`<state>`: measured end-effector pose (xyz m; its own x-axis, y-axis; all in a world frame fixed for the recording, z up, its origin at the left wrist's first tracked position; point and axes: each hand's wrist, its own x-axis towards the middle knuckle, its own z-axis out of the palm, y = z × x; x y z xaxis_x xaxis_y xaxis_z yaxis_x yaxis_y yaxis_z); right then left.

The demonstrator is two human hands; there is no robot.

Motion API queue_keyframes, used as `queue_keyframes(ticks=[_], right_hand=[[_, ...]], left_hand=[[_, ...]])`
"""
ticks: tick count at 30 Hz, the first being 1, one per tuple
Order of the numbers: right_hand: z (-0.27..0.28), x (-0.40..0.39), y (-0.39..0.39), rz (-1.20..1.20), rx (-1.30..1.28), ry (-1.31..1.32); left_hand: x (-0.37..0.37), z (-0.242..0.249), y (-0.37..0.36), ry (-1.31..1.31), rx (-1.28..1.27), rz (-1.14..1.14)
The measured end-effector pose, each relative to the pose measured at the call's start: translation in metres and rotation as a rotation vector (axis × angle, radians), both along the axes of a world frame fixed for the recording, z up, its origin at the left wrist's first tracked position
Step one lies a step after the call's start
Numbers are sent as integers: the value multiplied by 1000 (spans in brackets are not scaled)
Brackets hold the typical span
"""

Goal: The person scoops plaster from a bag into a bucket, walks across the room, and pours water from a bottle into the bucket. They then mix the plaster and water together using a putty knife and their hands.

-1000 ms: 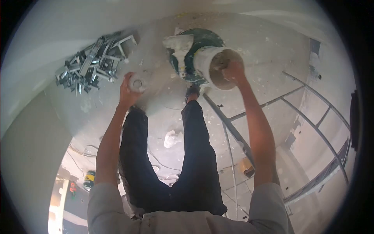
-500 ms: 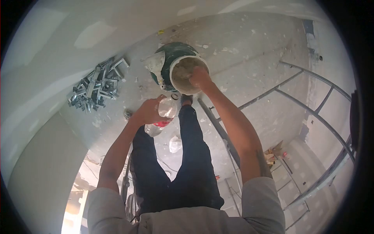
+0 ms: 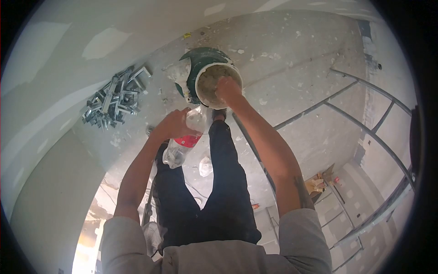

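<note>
My left hand [image 3: 175, 124] is wrapped round a clear plastic bottle [image 3: 186, 140] with a red label. The bottle lies tilted, its neck end right at the near rim of a white bucket [image 3: 198, 89]. Inside the bucket is a grey-beige, lumpy mix [image 3: 211, 78]. My right hand [image 3: 229, 90] reaches over the right rim into the bucket, fingers curled closed above the mix; I cannot tell what they hold. Behind the bucket stands a dark green tub [image 3: 206, 55], smeared with white material and partly hidden by the bucket.
A heap of metal brackets [image 3: 114, 98] lies on the floor at the left by the wall. Metal scaffold tubes [image 3: 315, 112] stand on the right. A white crumpled bag [image 3: 205, 166] lies between my legs. The floor [image 3: 292, 59] is spotted with white splashes.
The bottle has swung so its neck meets the bucket's near rim, its base lower and more visible. My right hand stays in the bucket, shifted slightly left in view along with it.
</note>
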<state>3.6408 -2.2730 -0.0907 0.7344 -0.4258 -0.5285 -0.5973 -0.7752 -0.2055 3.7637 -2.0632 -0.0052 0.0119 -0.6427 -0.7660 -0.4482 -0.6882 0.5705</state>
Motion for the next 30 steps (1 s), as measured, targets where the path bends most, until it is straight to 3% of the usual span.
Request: queue_keyframes(ticks=[6, 9, 11, 14, 15, 17, 19, 22, 25, 27, 30], right_hand=[[-8, 1, -7, 85, 8, 80], [-24, -3, -9, 5, 79, 169], [-43, -12, -8, 237, 3, 115], [23, 11, -9, 189, 91, 259], [6, 4, -8, 210, 96, 253], [-33, -16, -9, 400, -106, -12], [-44, -13, -12, 197, -21, 118], [-9, -7, -10, 176, -11, 35], [-9, -8, -11, 37, -1, 130], [0, -6, -10, -91, 58, 84], [-4, -10, -10, -111, 25, 83]], left_hand=[[-1, 4, -2, 23, -73, 81], [-2, -3, -2, -20, -72, 107], [-3, -5, -1, -50, -66, 97], [-6, -6, 5, -97, -225, 102], [-9, -12, 11, -106, -217, 121], [-17, -32, 27, -145, -428, 172], [-21, -38, 38, -218, -451, 182], [-24, -58, 64, -284, -441, 177], [-23, -86, 96, -299, -524, 300], [-21, -120, 120, -322, -661, 540], [-11, -171, 149, -380, -683, 646]])
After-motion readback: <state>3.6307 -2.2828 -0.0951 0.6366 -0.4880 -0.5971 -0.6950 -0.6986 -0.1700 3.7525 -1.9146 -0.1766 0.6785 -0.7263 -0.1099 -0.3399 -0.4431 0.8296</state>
